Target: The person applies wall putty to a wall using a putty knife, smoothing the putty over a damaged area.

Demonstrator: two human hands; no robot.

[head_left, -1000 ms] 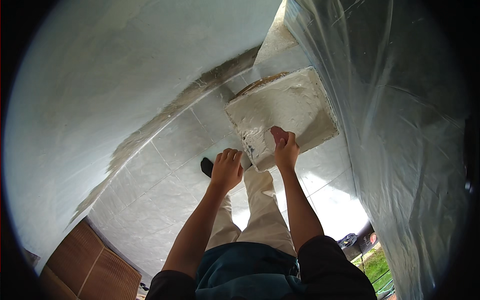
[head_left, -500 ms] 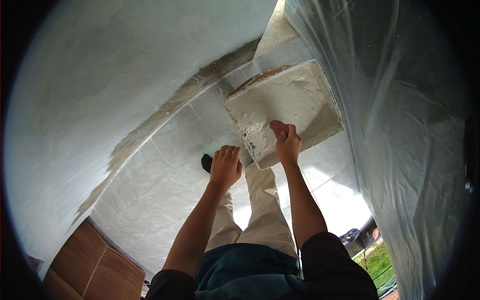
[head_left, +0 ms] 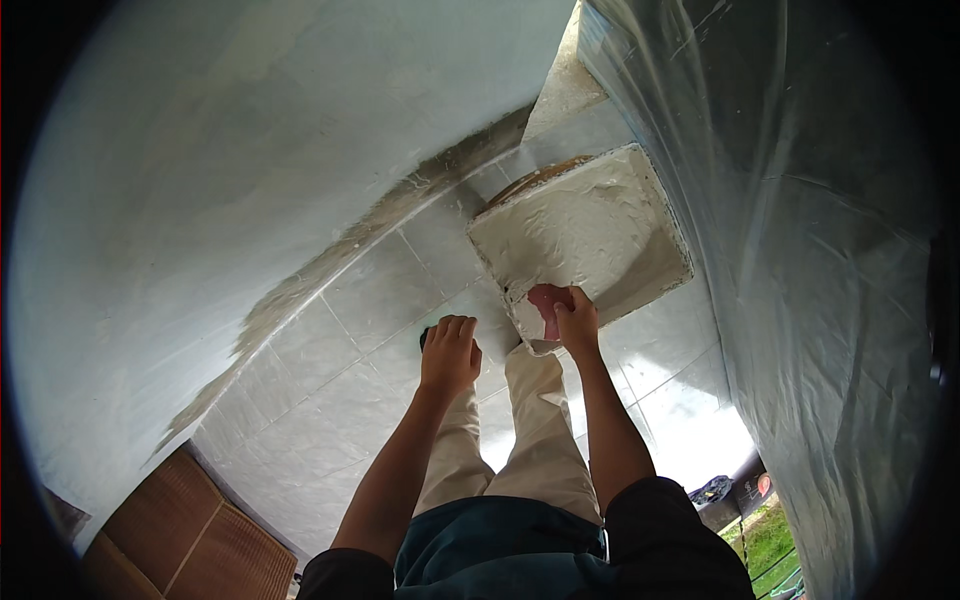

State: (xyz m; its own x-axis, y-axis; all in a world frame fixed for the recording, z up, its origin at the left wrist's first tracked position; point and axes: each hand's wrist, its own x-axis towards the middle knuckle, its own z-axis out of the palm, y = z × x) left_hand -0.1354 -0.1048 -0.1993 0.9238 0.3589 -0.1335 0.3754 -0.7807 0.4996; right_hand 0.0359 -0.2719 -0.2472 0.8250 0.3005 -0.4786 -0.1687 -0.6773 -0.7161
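My right hand (head_left: pixel 578 322) grips a flat reddish-brown spreader (head_left: pixel 545 300) between thumb and fingers. Its blade lies over the near left corner of a square tray (head_left: pixel 690 274) of pale wet plaster (head_left: pixel 590 225). The plaster is ridged and smeared, with the thickest part toward the far side. Left of the tray, my left hand (head_left: pixel 450 352) hovers above the floor with its fingers curled down. The palm side is hidden, so I cannot tell whether anything is in it. A dark shoe or sock (head_left: pixel 425 338) shows just behind that hand.
A plastered wall (head_left: pixel 300 130) runs along the left, with a rough unpainted strip at its foot. Clear plastic sheeting (head_left: pixel 790 260) hangs on the right. Grey floor tiles (head_left: pixel 330 370) lie between. Brown ribbed panels (head_left: pixel 190 520) stand at lower left; grass (head_left: pixel 768 540) shows at lower right.
My right hand has drawn the spreader nearer, from inside the plaster to the tray's near left corner. The view has shifted slightly; my left hand stays curled.
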